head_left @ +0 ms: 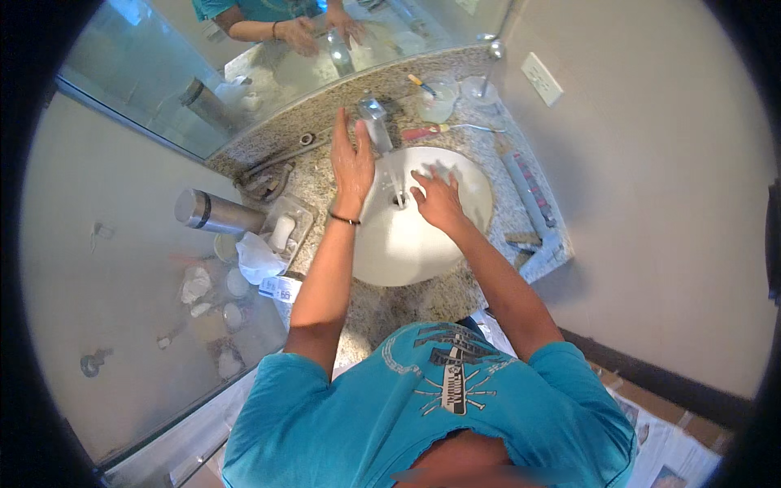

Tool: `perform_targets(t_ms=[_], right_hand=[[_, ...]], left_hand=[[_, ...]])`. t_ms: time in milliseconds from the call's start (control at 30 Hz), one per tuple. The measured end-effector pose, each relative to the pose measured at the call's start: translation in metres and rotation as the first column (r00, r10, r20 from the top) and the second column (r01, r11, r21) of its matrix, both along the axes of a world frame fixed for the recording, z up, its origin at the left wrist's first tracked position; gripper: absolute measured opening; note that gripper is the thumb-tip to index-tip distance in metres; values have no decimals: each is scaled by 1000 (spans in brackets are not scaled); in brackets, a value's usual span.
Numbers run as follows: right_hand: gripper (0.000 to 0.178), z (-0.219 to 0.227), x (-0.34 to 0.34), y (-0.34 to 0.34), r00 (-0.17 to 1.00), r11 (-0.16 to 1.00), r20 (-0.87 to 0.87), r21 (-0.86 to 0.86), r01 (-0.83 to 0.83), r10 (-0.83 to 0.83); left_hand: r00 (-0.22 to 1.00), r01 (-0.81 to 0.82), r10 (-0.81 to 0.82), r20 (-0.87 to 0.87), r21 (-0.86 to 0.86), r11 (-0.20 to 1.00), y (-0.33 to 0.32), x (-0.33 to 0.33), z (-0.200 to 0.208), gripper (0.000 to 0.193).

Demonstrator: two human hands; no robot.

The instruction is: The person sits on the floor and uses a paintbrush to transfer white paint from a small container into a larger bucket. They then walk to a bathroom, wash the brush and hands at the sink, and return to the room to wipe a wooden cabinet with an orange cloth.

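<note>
A chrome faucet [374, 122] stands at the back of a white oval sink [394, 259] set in a speckled stone counter. Water [393, 172] runs from its spout down toward the drain. Just left of the faucet my left hand [352, 167] is raised over the sink's left rim, fingers stretched out and thumb apart, holding nothing. A dark bracelet circles that wrist. My right hand [440, 201] hangs over the right half of the basin, beside the stream, with its fingers spread and nothing in them. Its shadow falls on the far wall of the bowl.
On the left are a steel bottle [218, 212], white soap [282, 232] in a tray, a crumpled white bag [259, 260] and a small box [281, 289]. Behind the sink lie a red-handled tool [425, 131] and a dish [439, 102] with a brush. A mirror [146, 93] borders the counter.
</note>
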State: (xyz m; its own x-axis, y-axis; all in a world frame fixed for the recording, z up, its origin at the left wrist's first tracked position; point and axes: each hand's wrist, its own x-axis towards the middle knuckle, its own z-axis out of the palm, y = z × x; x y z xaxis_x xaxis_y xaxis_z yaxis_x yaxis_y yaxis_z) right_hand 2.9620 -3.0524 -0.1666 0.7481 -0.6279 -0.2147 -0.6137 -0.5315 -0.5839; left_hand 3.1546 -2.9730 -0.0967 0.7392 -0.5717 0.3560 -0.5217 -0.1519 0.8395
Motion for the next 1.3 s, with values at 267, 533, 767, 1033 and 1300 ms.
perform_targets(t_ms=[267,533,767,1033,1300], right_hand=[[44,24,-70,12,998,954,-62,-298,-25,7],[21,83,-83,22,833,898,552,-380,221,29],[40,101,-111,111,964,724,253,-680,117,82],[28,109,-394,298,785,921,576,-133,366,-229],[30,67,-626,569,26,120,198,480,869,-980]], left_hand=[[711,23,-253,656,337,941,-18,-32,-28,62],[855,253,-215,473,-18,967,8,-29,60,31],[853,171,-144,-501,9,985,58,-144,-1,62],[692,646,-686,225,231,727,122,-329,41,47],[126,824,-989,78,546,148,140,-469,-51,42]])
